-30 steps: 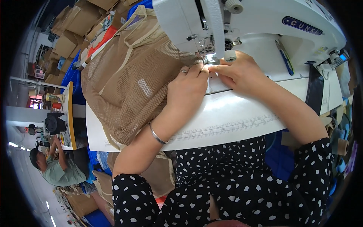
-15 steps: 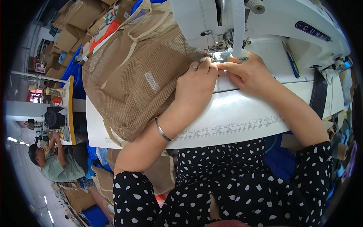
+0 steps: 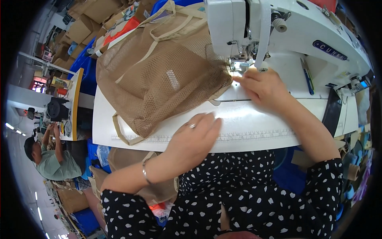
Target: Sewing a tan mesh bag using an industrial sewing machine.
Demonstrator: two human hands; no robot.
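Note:
A tan mesh bag (image 3: 159,75) with beige webbing straps lies on the white sewing table (image 3: 254,127), its right edge under the needle of a white sewing machine (image 3: 278,36). My right hand (image 3: 264,85) rests beside the needle, fingertips touching the bag's edge. My left hand (image 3: 195,139) hovers near the table's front edge, fingers loosely apart, holding nothing. It wears a ring and a thin bracelet.
A ruler strip (image 3: 238,137) runs along the table's front edge. Blue-handled snips (image 3: 305,75) lie on the machine bed. More tan fabric (image 3: 131,175) hangs below the table. Cardboard boxes (image 3: 85,24) stand at the far left. Another person (image 3: 51,159) works at a bench on the left.
My left hand has left the bag by the needle and drawn back toward the table's front edge. The bag now lies more spread out on the table.

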